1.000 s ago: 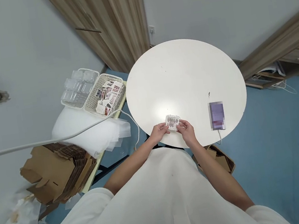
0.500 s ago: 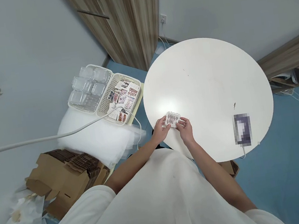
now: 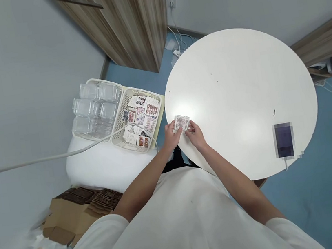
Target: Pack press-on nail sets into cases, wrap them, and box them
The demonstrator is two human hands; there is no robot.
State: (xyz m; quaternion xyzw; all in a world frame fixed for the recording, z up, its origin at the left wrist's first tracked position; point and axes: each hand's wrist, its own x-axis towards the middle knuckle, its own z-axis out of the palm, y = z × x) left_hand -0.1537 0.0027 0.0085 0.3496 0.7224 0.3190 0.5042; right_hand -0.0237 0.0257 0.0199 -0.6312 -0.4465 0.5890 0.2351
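Head view: round table [image 3: 241,89] before you; baskets [image 3: 125,100] to its left. Your left hand [image 3: 171,136] and right hand [image 3: 196,135] are partly curled, fingers closed on the case [image 3: 182,122] from either side, at the table's near-left part. Case sits ahead of and between them, neither nearer; long axis roughly left-right. Count: table 1, baskets 2, hands 2, case 1; cards [image 3: 152,108] overlap, uncountable.

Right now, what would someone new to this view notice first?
The big round white table filling much of the right side would likely catch the eye first. At its near left edge, the left hand and right hand hold a small clear case. Further left, two white baskets stand side by side, holding clear plastic boxes and patterned cards.
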